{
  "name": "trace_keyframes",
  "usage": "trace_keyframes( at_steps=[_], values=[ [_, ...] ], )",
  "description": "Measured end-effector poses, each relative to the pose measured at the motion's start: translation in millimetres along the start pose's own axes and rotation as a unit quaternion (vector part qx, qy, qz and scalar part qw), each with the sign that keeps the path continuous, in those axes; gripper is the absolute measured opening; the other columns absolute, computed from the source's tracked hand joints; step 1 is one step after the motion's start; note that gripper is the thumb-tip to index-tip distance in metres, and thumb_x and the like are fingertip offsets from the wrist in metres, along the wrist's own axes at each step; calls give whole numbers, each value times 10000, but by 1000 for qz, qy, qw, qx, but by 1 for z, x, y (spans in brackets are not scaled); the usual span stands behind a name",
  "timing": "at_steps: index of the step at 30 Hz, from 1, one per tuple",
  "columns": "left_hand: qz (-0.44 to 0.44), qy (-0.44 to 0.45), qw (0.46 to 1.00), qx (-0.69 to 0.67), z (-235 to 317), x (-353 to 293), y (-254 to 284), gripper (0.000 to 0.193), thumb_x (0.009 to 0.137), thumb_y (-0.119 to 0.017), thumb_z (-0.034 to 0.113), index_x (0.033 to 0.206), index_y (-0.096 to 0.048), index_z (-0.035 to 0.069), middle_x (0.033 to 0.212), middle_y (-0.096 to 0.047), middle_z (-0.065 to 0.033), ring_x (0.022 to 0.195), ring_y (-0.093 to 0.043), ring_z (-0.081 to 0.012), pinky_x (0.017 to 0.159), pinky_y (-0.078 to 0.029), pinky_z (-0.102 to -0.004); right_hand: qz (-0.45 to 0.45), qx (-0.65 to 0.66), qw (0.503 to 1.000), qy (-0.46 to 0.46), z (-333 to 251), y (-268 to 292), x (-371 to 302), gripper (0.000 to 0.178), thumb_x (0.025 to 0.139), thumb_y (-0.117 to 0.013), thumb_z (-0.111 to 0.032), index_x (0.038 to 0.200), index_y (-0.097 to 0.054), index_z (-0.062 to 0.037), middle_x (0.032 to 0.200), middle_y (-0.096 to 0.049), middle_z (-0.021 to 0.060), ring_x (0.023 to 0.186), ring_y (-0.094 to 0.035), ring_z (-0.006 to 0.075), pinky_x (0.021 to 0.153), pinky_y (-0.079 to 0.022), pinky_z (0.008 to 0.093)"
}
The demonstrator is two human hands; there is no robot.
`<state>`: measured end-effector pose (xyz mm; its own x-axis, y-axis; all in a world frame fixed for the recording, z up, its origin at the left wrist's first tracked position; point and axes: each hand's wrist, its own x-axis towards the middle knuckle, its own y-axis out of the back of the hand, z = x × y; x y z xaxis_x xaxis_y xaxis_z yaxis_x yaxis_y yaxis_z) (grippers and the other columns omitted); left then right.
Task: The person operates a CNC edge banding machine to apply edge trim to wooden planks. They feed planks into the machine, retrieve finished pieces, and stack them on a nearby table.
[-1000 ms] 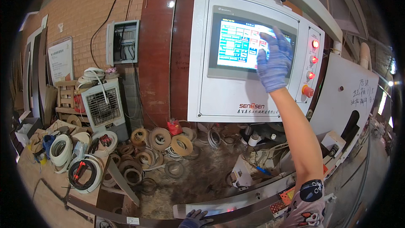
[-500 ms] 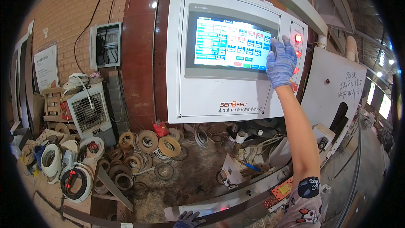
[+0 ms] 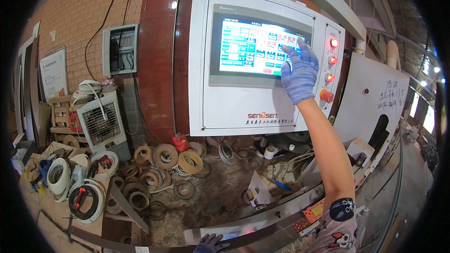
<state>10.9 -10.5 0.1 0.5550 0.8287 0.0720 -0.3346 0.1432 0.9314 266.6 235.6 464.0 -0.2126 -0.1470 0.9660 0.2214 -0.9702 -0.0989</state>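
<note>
My right hand (image 3: 300, 72), in a blue striped work glove, reaches up to the lit touchscreen (image 3: 248, 47) of a white control panel (image 3: 225, 107). Its fingers are stretched and apart over the right part of the screen, hiding some of the buttons there. Whether a fingertip touches the glass cannot be made out. Right of the screen are several red lit knobs (image 3: 333, 60) and a red mushroom-shaped stop button (image 3: 326, 95). Low in the picture, my left hand (image 3: 211, 243), also gloved, rests with spread fingers on the edge of a long metal rail (image 3: 234, 232).
Rolls of edge banding (image 3: 190, 162) lie heaped on the floor at left, near an air cooler (image 3: 99, 119). An open electrical box (image 3: 120, 49) hangs on the brick wall. A white machine housing (image 3: 370, 79) stands to the right, with a grey pipe arm (image 3: 328, 0) above the panel.
My right hand has moved left and slightly down, from the screen's right edge to over its buttons, uncovering the red stop button. My left hand stays on the rail.
</note>
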Motion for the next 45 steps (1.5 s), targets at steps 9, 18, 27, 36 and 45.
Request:
trace_keyframes(
  at_steps=[9, 18, 27, 36, 45],
  values=[
    [11, -3, 1000, -2, 0, -1, 1, 525, 767, -608, 274, 1287, -539, 277, 1451, -376, -135, 1359, -308, -361, 1140, -201, -505, 15, 84, 996, -23, -7, 9, -14, 425, 697, -641, -121, 1116, -619, -192, 1383, -445, 103, 1286, -379, 320, 1078, -259, 463],
    [9, 1, 1000, -3, -1, -2, -1, 540, 756, -613, 259, 1290, -535, 280, 1464, -362, -123, 1361, -304, -361, 1140, -194, -511, -9, 46, 999, -8, -15, 6, -24, 402, 726, -620, -158, 1128, -617, -181, 1379, -426, 141, 1274, -371, 354, 1078, -245, 496],
    [5, -2, 1000, -2, -2, 0, -3, 523, 765, -613, 273, 1283, -543, 277, 1463, -362, -126, 1361, -296, -364, 1137, -192, -521, -43, 23, 999, -2, -37, 3, -15, 421, 725, -618, -201, 1146, -611, -194, 1396, -392, 147, 1303, -328, 350, 1085, -228, 508],
    [27, -14, 999, 15, -5, -1, -10, 506, 775, -605, 300, 1277, -552, 264, 1446, -388, -132, 1359, -308, -359, 1140, -193, -513, -63, 27, 997, 29, -61, 5, -12, 435, 737, -605, -222, 1172, -593, -219, 1420, -354, 149, 1316, -305, 364, 1099, -198, 520],
    [12, 2, 1000, -2, 5, -4, 5, 482, 800, -588, 305, 1278, -550, 263, 1441, -393, -140, 1349, -324, -361, 1134, -210, -510, 63, 57, 993, -77, -7, 0, -34, 446, 733, -589, -164, 1178, -565, -153, 1385, -429, 168, 1263, -389, 337, 1081, -238, 479]
  ],
)
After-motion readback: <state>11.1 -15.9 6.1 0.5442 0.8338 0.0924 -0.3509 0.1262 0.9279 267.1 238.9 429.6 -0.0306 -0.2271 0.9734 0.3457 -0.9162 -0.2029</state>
